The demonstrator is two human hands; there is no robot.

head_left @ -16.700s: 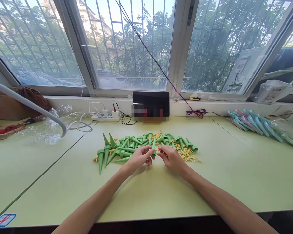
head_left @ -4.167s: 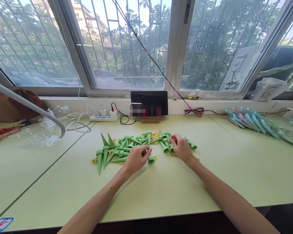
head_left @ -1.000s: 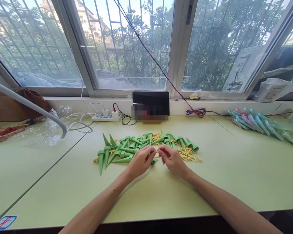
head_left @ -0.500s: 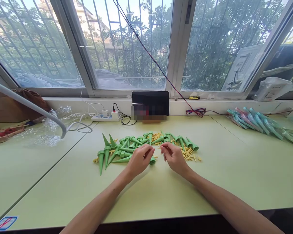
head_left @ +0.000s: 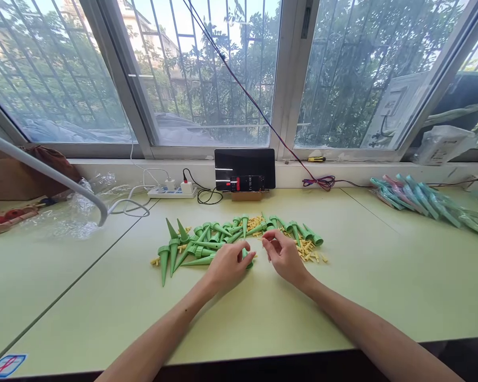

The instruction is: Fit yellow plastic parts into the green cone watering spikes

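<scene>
Green plastic spikes with ribbed caps lie in a loose heap on the table, small yellow plastic pegs among and behind them. My left hand is at the heap's front edge, its thumb and index finger apart around the round end of one green spike, mostly covered by the hand. Whether the fingers touch that spike I cannot tell. A short distance to the right, my right hand has its thumb and fingertips pinched together. Anything between them is too small to make out. More yellow pegs lie beyond that hand.
A dark tablet stands at the back with a phone before it. To its left is a power strip with cables. Plastic-wrapped blue and pink items lie at right. A white curved tube crosses the left side.
My left thumb and index finger have spread apart, the thumb reaching right over the green spike's end. My right hand has stayed nearly in place, still pinched.
</scene>
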